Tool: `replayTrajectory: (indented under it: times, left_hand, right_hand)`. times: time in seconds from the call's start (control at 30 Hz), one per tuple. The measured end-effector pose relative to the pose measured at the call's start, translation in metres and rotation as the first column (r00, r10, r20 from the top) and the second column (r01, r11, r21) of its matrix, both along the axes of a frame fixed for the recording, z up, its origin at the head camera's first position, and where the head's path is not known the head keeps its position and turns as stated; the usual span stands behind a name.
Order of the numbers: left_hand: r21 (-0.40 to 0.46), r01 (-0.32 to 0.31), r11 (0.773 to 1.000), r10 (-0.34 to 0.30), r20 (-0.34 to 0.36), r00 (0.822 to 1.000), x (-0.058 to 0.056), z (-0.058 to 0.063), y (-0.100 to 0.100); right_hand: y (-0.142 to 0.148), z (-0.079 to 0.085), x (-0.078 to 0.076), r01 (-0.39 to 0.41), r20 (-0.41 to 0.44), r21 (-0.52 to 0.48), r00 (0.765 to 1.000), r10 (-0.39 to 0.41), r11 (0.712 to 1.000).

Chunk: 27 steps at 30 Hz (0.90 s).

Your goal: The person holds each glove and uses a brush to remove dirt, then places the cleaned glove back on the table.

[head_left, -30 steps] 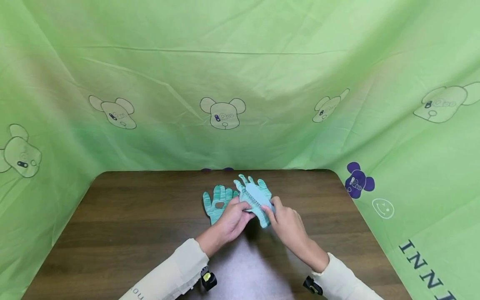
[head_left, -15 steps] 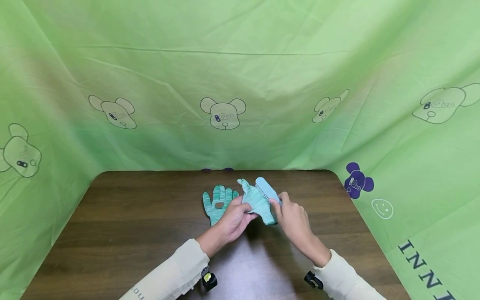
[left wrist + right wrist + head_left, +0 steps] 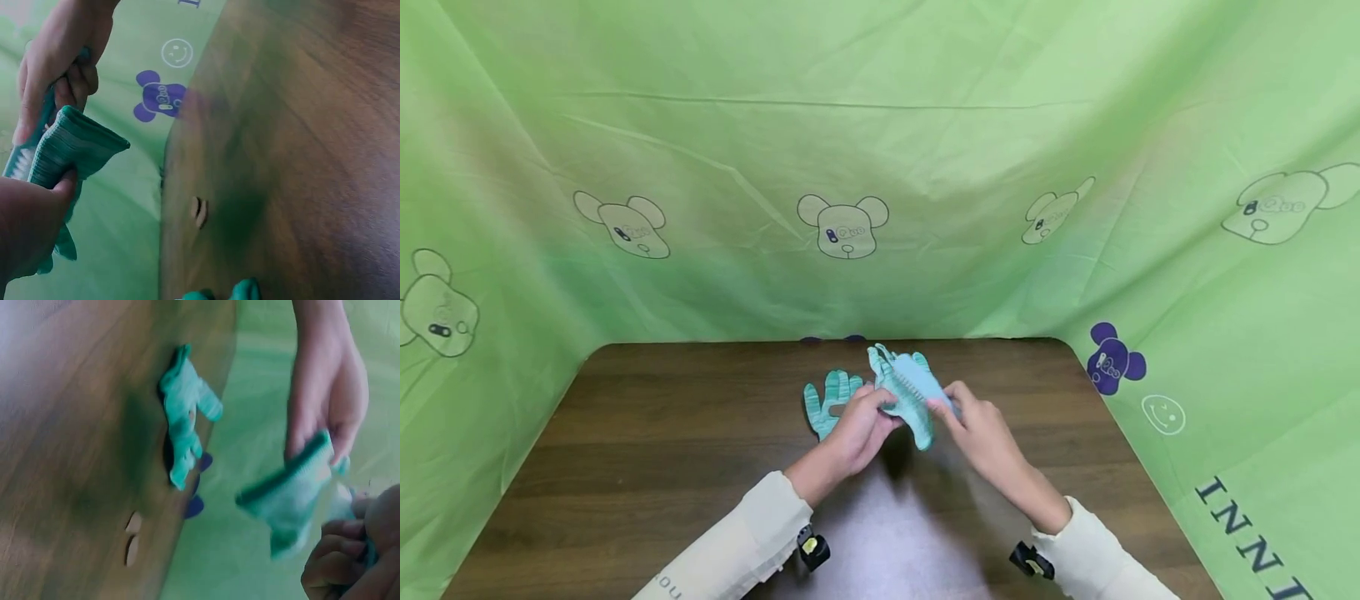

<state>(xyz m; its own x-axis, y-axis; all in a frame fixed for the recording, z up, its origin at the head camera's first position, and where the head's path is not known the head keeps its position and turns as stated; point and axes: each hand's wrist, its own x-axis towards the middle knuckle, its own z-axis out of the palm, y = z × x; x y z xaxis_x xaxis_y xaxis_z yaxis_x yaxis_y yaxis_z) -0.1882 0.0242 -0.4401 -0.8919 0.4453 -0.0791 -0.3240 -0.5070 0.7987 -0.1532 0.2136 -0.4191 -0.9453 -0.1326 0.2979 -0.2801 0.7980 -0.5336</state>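
Head camera: I see the right hand (image 3: 988, 433) gripping a blue brush (image 3: 922, 382), bristles facing the green glove (image 3: 910, 412) that the left hand (image 3: 859, 429) pinches above the counter (image 3: 685, 433); a second glove (image 3: 822, 410) lies beyond, before green cloth (image 3: 737, 167).

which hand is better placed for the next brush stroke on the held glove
Probably the right: the right hand grips the light blue brush, bristles toward the held glove, while the left hand is occupied holding that glove.
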Motion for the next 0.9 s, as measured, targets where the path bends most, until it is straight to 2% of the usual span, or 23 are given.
replayTrajectory:
  times: [0.1,0.23,0.37,0.5,0.67,0.83,0.9]
  left_hand:
    - [0.024,0.021,0.999,-0.02,-0.026,0.999,0.0,0.004,0.0]
    - [0.025,0.054,0.998,-0.054,-0.018,0.998,0.002,0.006,-0.002]
    - [0.015,0.069,0.998,-0.069,-0.016,0.998,0.003,0.007,-0.003]
    - [0.018,0.073,0.997,-0.073,-0.023,0.997,0.005,0.009,-0.003]
    - [-0.018,0.063,0.998,-0.064,-0.034,0.997,0.006,0.01,-0.002]
    - [-0.037,0.045,0.998,-0.046,-0.033,0.998,0.004,0.01,-0.002]
    - [-0.041,0.044,0.998,-0.045,-0.034,0.998,0.003,0.01,-0.003]
  right_hand:
    - [-0.008,-0.002,0.002,-0.042,-0.117,0.117,0.992,0.056,0.992]
    - [-0.01,-0.003,0.002,0.054,-0.198,0.183,0.98,-0.017,0.982]
    - [-0.009,0.002,-0.001,0.123,-0.176,0.172,0.98,-0.093,0.977]
    - [-0.006,0.005,-0.003,0.145,-0.163,0.169,0.98,-0.117,0.975]
    - [-0.003,0.004,-0.009,0.181,-0.15,0.154,0.976,-0.158,0.971]
    - [-0.007,0.008,-0.007,0.222,-0.089,0.052,0.972,-0.217,0.974]
    - [-0.011,0.01,-0.004,0.185,-0.079,0.018,0.98,-0.183,0.983]
